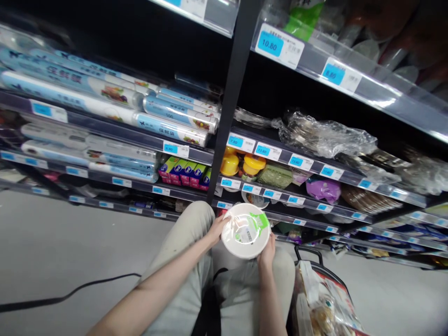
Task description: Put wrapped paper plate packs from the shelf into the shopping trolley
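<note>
Dish pack (246, 235), round, white, film-wrapped; held before the shelf rack (228, 100). We judge it light, fairly stiff, slippery; best taken by the rim. Our left hand (218, 230) and right hand (268, 250) grip opposite edges. Loaded basket (325, 267): near the rack's foot.

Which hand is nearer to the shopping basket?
Right. The right hand holds the white plate pack on the side toward the shopping basket; the left hand, on the opposite side, is farther away.
</note>
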Demonstrator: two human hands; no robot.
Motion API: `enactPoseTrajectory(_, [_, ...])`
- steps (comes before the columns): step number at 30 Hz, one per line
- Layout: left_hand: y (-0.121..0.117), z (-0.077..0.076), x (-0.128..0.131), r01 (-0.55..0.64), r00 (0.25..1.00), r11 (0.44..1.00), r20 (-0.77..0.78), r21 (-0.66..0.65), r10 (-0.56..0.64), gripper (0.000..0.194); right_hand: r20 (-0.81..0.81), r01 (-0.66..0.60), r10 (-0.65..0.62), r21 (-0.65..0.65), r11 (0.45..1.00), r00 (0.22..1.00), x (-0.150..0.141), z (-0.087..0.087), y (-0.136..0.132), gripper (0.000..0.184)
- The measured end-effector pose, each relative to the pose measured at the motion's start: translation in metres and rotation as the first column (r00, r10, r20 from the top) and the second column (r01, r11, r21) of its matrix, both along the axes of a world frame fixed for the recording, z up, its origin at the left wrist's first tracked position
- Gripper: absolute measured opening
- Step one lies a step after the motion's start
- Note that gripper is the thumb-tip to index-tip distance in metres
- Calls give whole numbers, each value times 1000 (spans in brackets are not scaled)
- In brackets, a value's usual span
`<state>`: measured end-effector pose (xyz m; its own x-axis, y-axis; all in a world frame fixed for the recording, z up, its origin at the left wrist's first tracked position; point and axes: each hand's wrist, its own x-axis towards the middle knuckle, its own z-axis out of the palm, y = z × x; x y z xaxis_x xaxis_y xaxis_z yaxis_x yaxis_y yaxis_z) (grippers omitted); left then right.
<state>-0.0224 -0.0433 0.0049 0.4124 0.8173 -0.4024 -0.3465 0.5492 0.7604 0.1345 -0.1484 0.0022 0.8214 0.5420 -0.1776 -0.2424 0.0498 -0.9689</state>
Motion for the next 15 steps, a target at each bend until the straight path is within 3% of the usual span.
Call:
enactPoseTrajectory(3, [0, -4, 1, 21, 999, 1000, -42, 13, -20, 17, -101, -60, 69, 84, 995, 993, -2, 3, 1, 60])
enactPoseTrajectory(7, [1, -8, 1, 40, 995, 998, -94, 48, -35, 18, 122, -98, 113, -125, 987, 986, 1, 4, -4, 81])
enactPoseTrajectory(10, [2, -9, 1, 75, 992, 994, -108, 77, -66, 23, 243, -99, 141, -178, 979, 960, 5, 3, -7, 78])
enactPoseTrajectory(15, [0, -12, 2, 67, 984, 987, -171, 147, -42, 34, 269, -26, 74, -178, 984, 960, 8, -2, -5, 69])
